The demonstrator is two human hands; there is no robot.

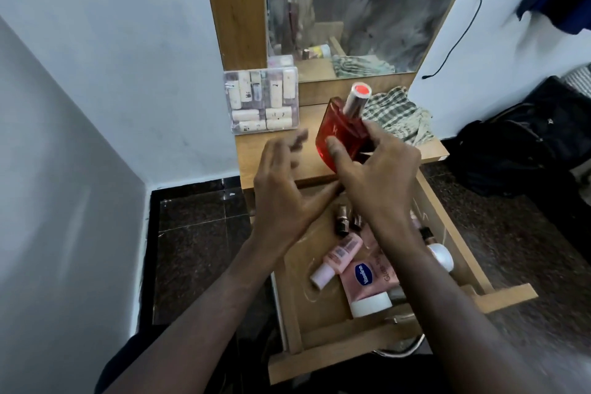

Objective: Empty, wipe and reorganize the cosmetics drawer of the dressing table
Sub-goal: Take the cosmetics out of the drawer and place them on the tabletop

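The right hand (pixel 377 166) grasps a red bottle (pixel 339 134) with a silver cap, tilted, above the front edge of the bench (pixel 275 150). The left hand (pixel 284 182) hovers just beside it, fingers spread and loose, holding nothing. Below both, the drawer (pixel 319 320) stands pulled out; inside lie a pink bottle (pixel 339 257), a Vaseline tube (pixel 367 285), a white-capped container (pixel 443 256) and a few small lipsticks (pixel 343 221). On the bench, a clear box (pixel 263 102) of tubes sits at the left by the mirror (pixel 351 9), and a checked cloth (pixel 396 115) lies crumpled at the right.
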